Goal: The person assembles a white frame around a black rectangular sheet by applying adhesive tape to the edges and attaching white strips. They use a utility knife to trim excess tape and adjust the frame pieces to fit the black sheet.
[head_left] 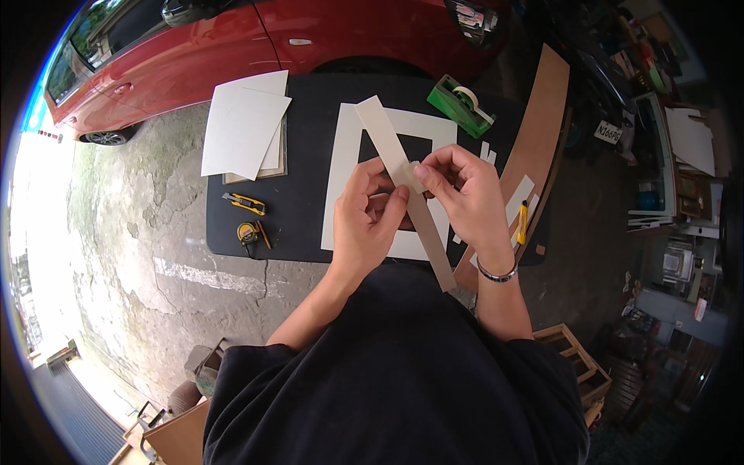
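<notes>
A long pale card strip (381,130) slants through the air above the table, its lower end toward my body. My left hand (364,225) grips it near the middle, thumb on top and fingers curled beneath. The thumb and forefinger of my right hand (469,194) pinch a small pale piece (415,178), which looks like tape, against the strip's right edge. Below both hands lies a white rectangular frame of card (339,182) with a cut-out middle, partly hidden by the hands and strip.
On the dark table (310,155), white sheets (244,124) lie at far left, near a yellow utility knife (246,204) and tape measure (248,232). A green tape dispenser (457,107) stands at the back. Rightward, another yellow cutter (522,222) rests by a brown board (535,124). A red car (194,58) stands beyond.
</notes>
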`<action>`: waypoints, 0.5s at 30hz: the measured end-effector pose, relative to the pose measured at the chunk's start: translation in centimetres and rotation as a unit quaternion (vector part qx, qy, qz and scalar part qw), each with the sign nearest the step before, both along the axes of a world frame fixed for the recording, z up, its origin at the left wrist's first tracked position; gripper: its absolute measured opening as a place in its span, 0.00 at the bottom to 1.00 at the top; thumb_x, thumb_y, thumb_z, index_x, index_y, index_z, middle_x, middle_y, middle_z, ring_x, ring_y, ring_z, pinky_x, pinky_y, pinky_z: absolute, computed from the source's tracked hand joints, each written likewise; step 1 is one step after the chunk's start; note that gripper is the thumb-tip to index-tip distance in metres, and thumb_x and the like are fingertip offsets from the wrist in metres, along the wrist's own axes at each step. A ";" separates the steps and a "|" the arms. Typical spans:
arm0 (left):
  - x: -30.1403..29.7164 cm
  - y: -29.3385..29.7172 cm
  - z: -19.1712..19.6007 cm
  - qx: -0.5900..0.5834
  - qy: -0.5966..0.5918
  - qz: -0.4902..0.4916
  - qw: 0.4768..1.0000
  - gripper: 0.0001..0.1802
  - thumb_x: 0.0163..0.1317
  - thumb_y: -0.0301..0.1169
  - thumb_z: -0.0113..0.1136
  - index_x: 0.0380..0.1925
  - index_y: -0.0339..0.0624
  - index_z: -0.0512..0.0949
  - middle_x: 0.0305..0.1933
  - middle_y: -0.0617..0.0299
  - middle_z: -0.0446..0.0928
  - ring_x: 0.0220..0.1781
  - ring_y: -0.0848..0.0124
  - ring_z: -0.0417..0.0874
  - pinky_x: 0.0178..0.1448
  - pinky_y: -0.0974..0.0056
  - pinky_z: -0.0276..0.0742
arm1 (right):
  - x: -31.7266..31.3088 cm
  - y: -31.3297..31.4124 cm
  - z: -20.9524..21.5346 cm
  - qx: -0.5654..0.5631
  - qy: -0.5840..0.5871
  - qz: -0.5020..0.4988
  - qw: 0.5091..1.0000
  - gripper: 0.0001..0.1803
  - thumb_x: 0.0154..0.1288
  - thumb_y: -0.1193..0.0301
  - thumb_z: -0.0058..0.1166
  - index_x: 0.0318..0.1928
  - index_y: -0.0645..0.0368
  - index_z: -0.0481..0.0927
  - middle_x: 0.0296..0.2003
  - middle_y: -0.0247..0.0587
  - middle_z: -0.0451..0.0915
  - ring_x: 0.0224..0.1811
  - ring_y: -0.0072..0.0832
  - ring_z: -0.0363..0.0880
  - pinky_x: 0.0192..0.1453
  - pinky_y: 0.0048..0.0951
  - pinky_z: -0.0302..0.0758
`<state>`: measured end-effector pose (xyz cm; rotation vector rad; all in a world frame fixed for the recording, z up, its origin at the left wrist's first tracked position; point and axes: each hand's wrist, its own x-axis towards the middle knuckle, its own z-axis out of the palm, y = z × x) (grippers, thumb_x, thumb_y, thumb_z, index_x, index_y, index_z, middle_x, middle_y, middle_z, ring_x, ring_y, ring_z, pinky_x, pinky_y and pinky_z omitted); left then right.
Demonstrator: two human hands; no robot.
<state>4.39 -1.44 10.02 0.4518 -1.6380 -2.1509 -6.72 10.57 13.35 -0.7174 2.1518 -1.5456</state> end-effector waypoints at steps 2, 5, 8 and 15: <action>-0.1 0.0 -0.2 0.004 0.000 0.004 1.000 0.17 0.71 0.17 0.55 0.59 0.29 0.69 0.44 0.53 0.84 0.41 0.69 0.90 0.41 0.67 0.91 | 0.0 -0.1 -0.1 0.004 -0.002 -0.003 1.000 0.11 0.70 0.68 0.66 0.38 0.65 0.83 0.28 0.36 0.84 0.30 0.18 0.81 0.35 0.23 0.76; -0.2 0.0 -0.3 0.003 0.004 0.008 1.000 0.17 0.71 0.17 0.55 0.59 0.30 0.69 0.43 0.53 0.84 0.41 0.70 0.90 0.41 0.67 0.90 | 0.0 -0.2 -0.1 0.014 -0.004 -0.005 1.000 0.11 0.70 0.68 0.67 0.38 0.65 0.83 0.27 0.37 0.84 0.29 0.18 0.81 0.35 0.23 0.76; -0.2 0.0 -0.2 -0.002 0.001 0.010 1.000 0.17 0.71 0.17 0.56 0.59 0.30 0.69 0.43 0.54 0.84 0.41 0.70 0.90 0.41 0.67 0.91 | 0.1 -0.3 -0.1 0.011 -0.002 -0.012 1.000 0.11 0.69 0.68 0.67 0.39 0.66 0.83 0.27 0.36 0.85 0.29 0.18 0.80 0.34 0.22 0.76; -0.4 0.0 -0.3 -0.017 0.000 0.012 1.000 0.18 0.71 0.17 0.55 0.59 0.30 0.70 0.43 0.54 0.84 0.40 0.70 0.90 0.41 0.67 0.91 | 0.3 -0.7 -0.2 0.021 0.010 -0.032 0.999 0.12 0.67 0.68 0.69 0.38 0.65 0.83 0.27 0.37 0.85 0.29 0.18 0.81 0.34 0.22 0.77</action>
